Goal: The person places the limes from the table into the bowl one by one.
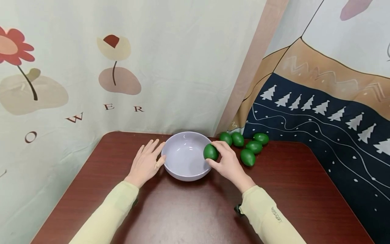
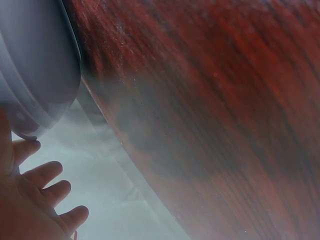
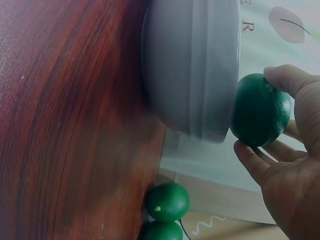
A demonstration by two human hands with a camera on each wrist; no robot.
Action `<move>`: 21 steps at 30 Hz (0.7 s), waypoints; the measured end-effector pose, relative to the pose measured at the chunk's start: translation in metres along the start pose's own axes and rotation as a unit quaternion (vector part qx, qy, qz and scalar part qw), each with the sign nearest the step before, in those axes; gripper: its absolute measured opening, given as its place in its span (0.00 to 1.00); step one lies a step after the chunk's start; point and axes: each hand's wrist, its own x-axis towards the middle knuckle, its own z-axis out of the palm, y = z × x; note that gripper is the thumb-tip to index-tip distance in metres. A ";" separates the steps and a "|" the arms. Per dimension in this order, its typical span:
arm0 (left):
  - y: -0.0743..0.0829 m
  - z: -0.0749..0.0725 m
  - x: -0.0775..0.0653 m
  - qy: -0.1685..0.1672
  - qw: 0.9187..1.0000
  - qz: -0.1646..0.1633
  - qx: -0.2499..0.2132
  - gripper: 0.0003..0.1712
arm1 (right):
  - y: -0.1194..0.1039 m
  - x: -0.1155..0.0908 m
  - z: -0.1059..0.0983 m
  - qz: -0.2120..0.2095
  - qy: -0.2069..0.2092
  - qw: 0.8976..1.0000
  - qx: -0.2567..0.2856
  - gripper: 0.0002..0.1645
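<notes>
Right hand [image 1: 228, 162] pinches 1 glossy dark-green oval fruit [image 1: 210, 152] at right rim of glossy round lavender bowl [image 1: 183, 162]. Probably light, firm, slick; hold across its widest part. Left hand [image 1: 145, 162] spread at left rim.

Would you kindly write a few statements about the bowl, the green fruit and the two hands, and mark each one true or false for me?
1. The right hand holds a green fruit by the rim of the bowl. True.
2. Five more green fruits lie on the table, to the right of the bowl. True.
3. The bowl is filled with green fruit. False: no fruit shows lying in it.
4. The left hand is at the bowl's left side. True.
5. Each hand holds a fruit. False: only the right hand does.
6. The bowl and the table are the same colour. False: the bowl is pale lavender, the table dark reddish brown.
</notes>
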 end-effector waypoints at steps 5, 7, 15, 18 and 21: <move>-0.001 0.000 0.000 -0.003 1.000 -0.002 -0.001 0.33 | -0.002 0.002 0.004 0.000 -0.007 1.000 0.002 0.34; 0.000 0.000 0.000 -0.002 1.000 -0.003 -0.002 0.33 | -0.002 0.002 0.006 -0.003 -0.009 1.000 0.005 0.34; 0.000 0.002 -0.001 0.011 1.000 0.003 -0.001 0.33 | -0.005 0.003 0.014 -0.003 -0.032 0.999 0.013 0.33; 0.001 0.001 -0.001 0.015 1.000 0.005 -0.002 0.32 | -0.007 0.003 0.017 0.003 -0.048 0.999 0.012 0.33; 0.001 0.001 -0.001 0.013 1.000 0.005 -0.001 0.32 | -0.007 0.004 0.020 0.007 -0.064 0.998 0.005 0.33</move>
